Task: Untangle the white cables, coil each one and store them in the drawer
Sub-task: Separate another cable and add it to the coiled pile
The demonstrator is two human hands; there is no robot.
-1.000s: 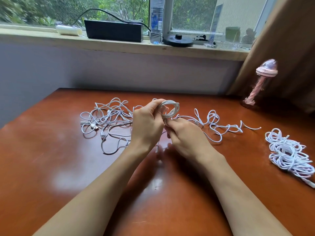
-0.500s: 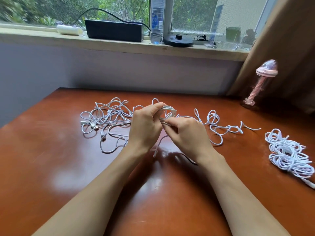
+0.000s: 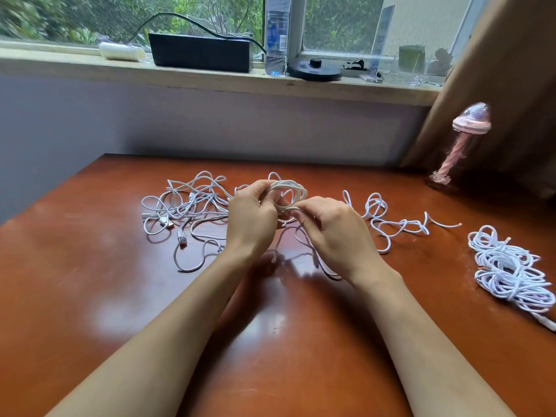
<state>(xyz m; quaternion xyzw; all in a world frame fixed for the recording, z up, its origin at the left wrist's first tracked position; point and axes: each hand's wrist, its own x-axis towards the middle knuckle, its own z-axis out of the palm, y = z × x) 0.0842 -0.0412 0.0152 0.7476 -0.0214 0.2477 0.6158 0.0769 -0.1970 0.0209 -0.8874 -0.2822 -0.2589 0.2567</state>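
White cables are the job, and one of them is part wound into a small coil (image 3: 290,189) held up off the surface (image 3: 90,281) between both hands; the left hand (image 3: 251,219) has its grip closed round the coil's left side, thumb and fingers curled over the gathered turns; the right hand (image 3: 334,233) pinches the coil at its lower right edge, fingertips drawn together, with nothing else in it; the loop stands roughly upright and faces the camera, its longer span running left to right; from its underside the unwound slack (image 3: 314,260) drops between the wrists to the surface, close under the right hand, so that hand looks the better placed to feed the next turn while the left keeps the coil steady; whether this slack joins the loose run (image 3: 391,228) stretching off to the right I cannot tell; further left, just beside the left hand, lies the unsorted tangle (image 3: 186,206), plugs showing; well apart at the far right sits a wound bundle (image 3: 508,272); no drawer is in view.
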